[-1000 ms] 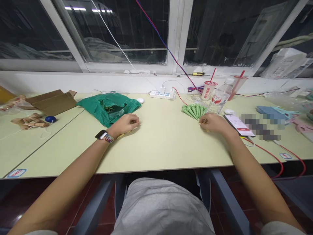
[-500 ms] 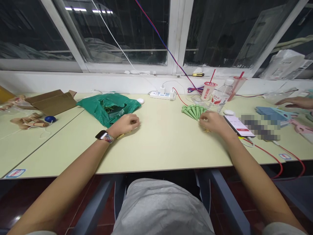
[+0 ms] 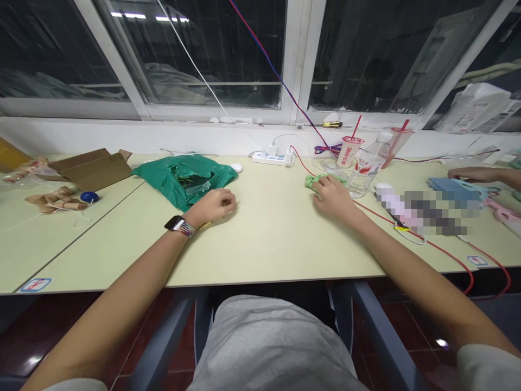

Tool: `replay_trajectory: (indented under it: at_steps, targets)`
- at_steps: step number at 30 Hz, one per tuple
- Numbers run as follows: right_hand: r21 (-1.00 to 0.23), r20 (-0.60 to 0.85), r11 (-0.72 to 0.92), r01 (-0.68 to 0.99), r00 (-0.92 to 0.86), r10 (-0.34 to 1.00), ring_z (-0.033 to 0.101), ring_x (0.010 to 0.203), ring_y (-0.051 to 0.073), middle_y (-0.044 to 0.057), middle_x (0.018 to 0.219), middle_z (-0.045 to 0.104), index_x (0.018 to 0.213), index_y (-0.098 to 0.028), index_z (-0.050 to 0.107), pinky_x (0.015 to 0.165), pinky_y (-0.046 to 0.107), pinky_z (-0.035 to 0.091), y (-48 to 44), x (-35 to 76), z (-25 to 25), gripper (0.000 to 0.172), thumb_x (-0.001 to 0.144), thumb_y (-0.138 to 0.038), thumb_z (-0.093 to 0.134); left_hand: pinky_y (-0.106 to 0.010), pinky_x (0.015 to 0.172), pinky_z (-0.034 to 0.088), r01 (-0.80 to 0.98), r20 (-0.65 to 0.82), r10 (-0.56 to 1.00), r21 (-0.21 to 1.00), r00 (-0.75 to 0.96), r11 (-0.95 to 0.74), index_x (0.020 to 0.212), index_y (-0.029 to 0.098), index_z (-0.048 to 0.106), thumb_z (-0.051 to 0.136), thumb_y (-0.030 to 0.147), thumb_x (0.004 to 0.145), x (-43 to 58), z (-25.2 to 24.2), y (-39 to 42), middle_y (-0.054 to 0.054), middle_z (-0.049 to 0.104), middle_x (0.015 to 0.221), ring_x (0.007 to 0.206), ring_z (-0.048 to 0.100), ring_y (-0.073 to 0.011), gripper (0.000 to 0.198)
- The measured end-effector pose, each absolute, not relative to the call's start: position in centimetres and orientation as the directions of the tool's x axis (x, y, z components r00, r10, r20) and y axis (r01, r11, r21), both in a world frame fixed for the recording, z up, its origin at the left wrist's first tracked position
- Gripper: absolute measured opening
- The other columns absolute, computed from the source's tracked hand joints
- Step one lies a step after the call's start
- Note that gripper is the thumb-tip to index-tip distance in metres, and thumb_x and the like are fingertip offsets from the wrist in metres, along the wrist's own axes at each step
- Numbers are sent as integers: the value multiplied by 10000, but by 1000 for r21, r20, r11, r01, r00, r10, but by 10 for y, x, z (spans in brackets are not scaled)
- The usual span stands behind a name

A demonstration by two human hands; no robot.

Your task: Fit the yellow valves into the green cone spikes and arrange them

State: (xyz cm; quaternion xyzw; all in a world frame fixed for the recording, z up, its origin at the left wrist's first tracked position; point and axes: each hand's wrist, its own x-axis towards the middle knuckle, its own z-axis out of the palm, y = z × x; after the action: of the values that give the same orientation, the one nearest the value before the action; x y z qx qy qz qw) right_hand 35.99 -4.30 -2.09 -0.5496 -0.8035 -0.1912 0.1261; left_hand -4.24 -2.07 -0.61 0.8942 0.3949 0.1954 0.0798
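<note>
My right hand (image 3: 334, 196) is palm down over the green spikes (image 3: 310, 181) on the table (image 3: 268, 244), covering part of them. My left hand (image 3: 215, 207), fingers curled in, rests on the near side of the green bag (image 3: 160, 180), just beside it. Both palms are hidden, so I can't tell whether either hand is closed on anything. Behind my right hand stand a clear bottle (image 3: 363, 171) and a cup (image 3: 348, 153) with a red straw. Far to my right, another person's hand (image 3: 472, 174) is by the blue pile (image 3: 451, 190).
</note>
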Motion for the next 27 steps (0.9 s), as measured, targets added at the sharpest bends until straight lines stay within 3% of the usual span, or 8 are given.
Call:
replay_trajectory:
  at_steps: [5, 11, 17, 27]
  targets:
    - [275, 341, 257, 927, -344, 875, 506, 1177, 368, 242, 1189, 635, 1206, -64, 708, 942, 421, 392, -5, 351, -11, 348, 949, -200, 517, -328, 734, 408, 682, 280, 742, 292, 609, -670, 720, 187, 623, 545, 301, 915, -41, -5, -22, -53, 642, 789, 760, 586, -206, 239]
    - [326, 225, 277, 904, -358, 906, 523, 1209, 361, 244, 1251, 644, 1236, -70, 707, 991, 424, 378, 18, 344, -6, 368, 929, -212, 563, -329, 723, 410, 678, 294, 731, 275, 615, -681, 712, 188, 610, 543, 277, 912, -40, -7, -22, -54, 630, 784, 726, 575, -199, 229]
    - [359, 200, 284, 889, -371, 907, 524, 1244, 360, 242, 1290, 656, 1290, -73, 669, 1016, 428, 368, 19, 339, -8, 402, 923, -205, 570, -332, 734, 426, 676, 308, 729, 274, 612, -684, 694, 189, 587, 540, 258, 893, -39, -9, -22, -58, 633, 785, 733, 591, -201, 217]
    - [296, 196, 289, 911, -354, 915, 568, 1185, 350, 233, 1173, 723, 1201, -106, 709, 997, 439, 380, 22, 341, -7, 331, 906, -163, 569, -335, 702, 417, 670, 326, 720, 270, 612, -692, 675, 199, 588, 542, 257, 881, -38, -8, -22, -55, 623, 767, 700, 575, -200, 219]
